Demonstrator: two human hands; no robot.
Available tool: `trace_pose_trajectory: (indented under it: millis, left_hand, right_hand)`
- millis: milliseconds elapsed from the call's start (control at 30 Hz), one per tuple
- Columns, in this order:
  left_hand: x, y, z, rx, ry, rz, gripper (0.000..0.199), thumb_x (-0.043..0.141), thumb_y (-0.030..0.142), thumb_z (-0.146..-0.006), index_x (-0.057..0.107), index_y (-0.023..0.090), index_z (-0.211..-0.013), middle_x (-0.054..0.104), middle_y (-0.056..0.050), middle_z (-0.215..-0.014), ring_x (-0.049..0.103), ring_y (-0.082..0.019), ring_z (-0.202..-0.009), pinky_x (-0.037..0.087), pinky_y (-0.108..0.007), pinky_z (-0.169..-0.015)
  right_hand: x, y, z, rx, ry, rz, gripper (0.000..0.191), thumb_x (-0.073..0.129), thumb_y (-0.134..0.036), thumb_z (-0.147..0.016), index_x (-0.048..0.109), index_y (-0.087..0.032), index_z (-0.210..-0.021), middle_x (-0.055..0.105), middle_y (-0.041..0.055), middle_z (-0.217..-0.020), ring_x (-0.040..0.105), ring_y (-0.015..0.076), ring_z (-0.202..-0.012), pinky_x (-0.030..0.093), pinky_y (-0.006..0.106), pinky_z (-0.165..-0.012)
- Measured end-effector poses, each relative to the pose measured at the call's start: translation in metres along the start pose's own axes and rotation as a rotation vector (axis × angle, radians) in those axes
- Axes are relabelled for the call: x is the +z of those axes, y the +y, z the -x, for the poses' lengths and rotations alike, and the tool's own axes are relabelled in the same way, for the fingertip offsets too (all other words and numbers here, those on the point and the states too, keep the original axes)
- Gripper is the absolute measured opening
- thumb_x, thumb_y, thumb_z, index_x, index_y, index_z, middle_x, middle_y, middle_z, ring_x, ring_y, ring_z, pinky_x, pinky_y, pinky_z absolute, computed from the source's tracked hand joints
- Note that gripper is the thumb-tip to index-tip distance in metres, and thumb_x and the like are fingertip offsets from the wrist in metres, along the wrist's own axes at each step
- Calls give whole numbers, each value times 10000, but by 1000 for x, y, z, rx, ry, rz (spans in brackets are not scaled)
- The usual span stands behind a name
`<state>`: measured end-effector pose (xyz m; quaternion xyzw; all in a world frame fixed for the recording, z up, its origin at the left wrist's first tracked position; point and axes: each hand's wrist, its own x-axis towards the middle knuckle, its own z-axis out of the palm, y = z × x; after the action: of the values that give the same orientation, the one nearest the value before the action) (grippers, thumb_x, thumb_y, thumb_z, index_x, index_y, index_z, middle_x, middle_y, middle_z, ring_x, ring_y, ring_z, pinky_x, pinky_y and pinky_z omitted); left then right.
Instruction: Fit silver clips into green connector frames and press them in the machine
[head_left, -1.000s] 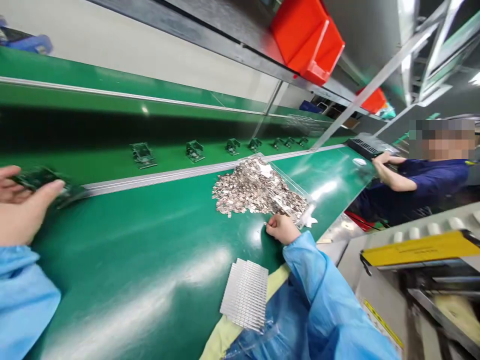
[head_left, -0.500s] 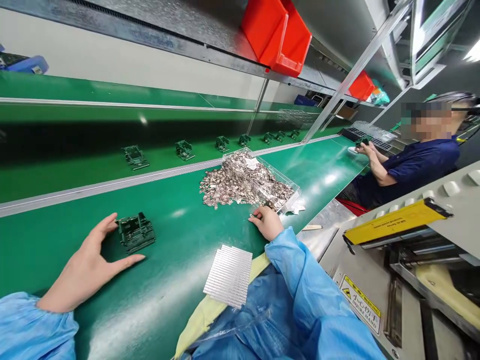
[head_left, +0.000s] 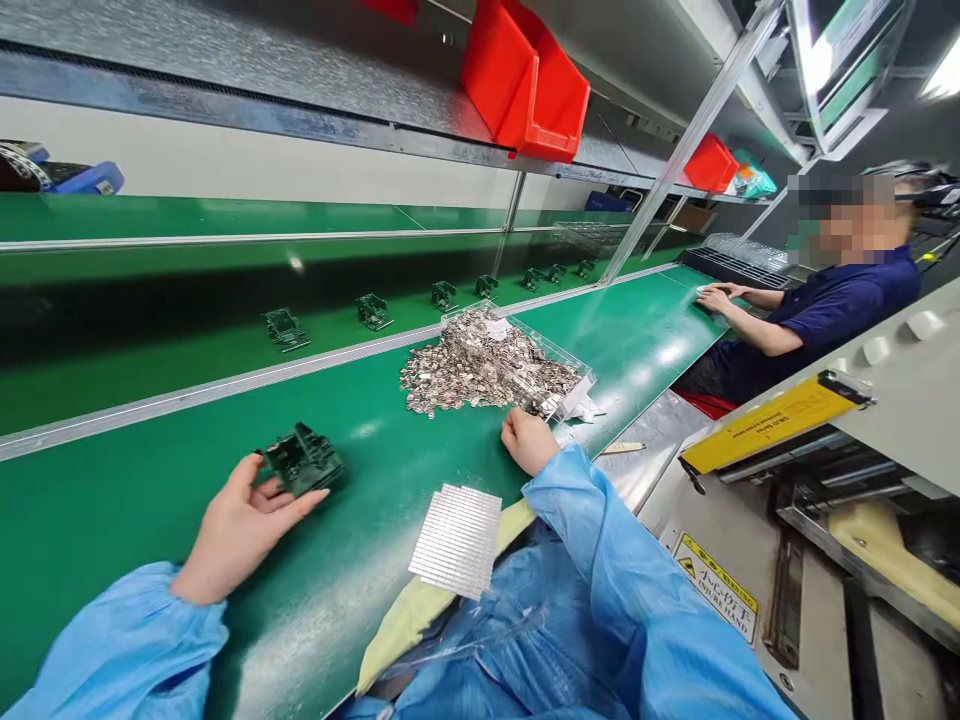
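Note:
My left hand [head_left: 238, 525] grips a dark green circuit board assembly [head_left: 306, 462] by its near and left edges, thumb in front and fingers behind. Close to the front corner of the clear plastic tray [head_left: 577, 385], my right hand [head_left: 531, 440] is closed, its fingertips curled under; whatever they pinch is hidden. A heap of small silvery metal pieces [head_left: 457, 375] fills that tray and spills leftward onto the green belt. Between my arms, at the bench edge, lies a stack of ribbed silvery strips [head_left: 457, 540] partly on a yellow cloth [head_left: 401, 635].
Several more board assemblies [head_left: 373, 311] stand in a row on the green strip behind the metal rail [head_left: 225, 385]. Overhead is a shelf with a red bin [head_left: 525, 90]. At the right, a co-worker [head_left: 832, 300] sits beyond a machine with a yellow bar [head_left: 776, 425].
My left hand has closed on the board assembly and moved right with it. My right hand's fingers have curled in beside the tray. The co-worker's hands have lowered to the belt.

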<state>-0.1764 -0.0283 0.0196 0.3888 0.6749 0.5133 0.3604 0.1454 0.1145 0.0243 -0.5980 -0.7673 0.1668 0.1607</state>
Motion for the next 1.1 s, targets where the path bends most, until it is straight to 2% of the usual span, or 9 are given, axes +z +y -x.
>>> trace_pose_trajectory:
  millis: [67, 133, 267, 333, 400, 533, 767, 1100]
  left_hand:
    - [21, 1, 10, 33, -93, 199, 647, 875, 410, -495, 465, 206, -952, 681, -71, -1044, 714, -252, -899, 581, -420, -878]
    - [45, 3, 21, 66, -176, 319, 584, 874, 325, -533, 479, 207, -947, 667, -47, -1062, 718, -218, -886, 591, -375, -866]
    - [91, 13, 41, 51, -403, 485, 550, 836, 205, -618, 486, 212, -1041, 687, -34, -1026, 716, -190, -886, 596, -326, -840]
    - [108, 16, 49, 61, -510, 552, 570, 808, 167, -660, 475, 220, -1119, 692, -43, -1039, 710, -182, -907, 589, -307, -845]
    - [119, 16, 55, 81, -581, 591, 563, 780, 147, -698, 476, 229, -1164, 689, -41, -1045, 703, -165, -917, 579, -282, -849]
    - [125, 8, 62, 125, -657, 557, 512, 725, 138, -765, 495, 253, -1208, 668, -38, -1061, 684, -135, -923, 562, -235, -844]
    - [120, 7, 66, 212, -665, 436, 425, 666, 190, -823, 509, 256, -1212, 651, -62, -1080, 678, -146, -919, 564, -227, -809]
    - [121, 3, 69, 253, -629, 342, 357, 625, 215, -854, 511, 241, -1192, 638, -59, -1095, 657, -135, -936, 544, -216, -811]
  right_hand:
    - [-3, -2, 13, 0, -6, -106, 151, 444, -159, -918, 584, -157, -863, 624, 34, -689, 654, 180, -623, 500, 266, -611]
    - [-7, -6, 34, -10, -28, -207, 188, 416, -222, -940, 594, -168, -915, 612, 7, -662, 647, 155, -583, 512, 238, -555]
    - [-13, -18, 86, -73, 15, -677, 197, 541, -322, -877, 672, -186, -933, 636, 32, -804, 647, 152, -659, 550, 256, -591]
    - [-12, -24, 108, -30, 54, -928, 173, 641, -337, -815, 701, -190, -886, 641, 33, -791, 626, 145, -637, 539, 256, -580]
    - [-7, -30, 125, 71, 111, -1070, 155, 721, -314, -750, 694, -192, -841, 641, 16, -711, 602, 136, -609, 511, 239, -556]
    - [8, -44, 138, 188, 254, -1173, 193, 763, -256, -683, 630, -196, -810, 638, -2, -686, 576, 128, -602, 474, 231, -553]
    - [25, -61, 138, 192, 238, -1096, 179, 664, -205, -739, 546, -213, -873, 653, 1, -741, 564, 136, -609, 441, 246, -555]
    - [36, -62, 142, 196, 266, -957, 215, 653, -191, -776, 473, -232, -885, 608, -28, -734, 463, 120, -574, 386, 233, -523]
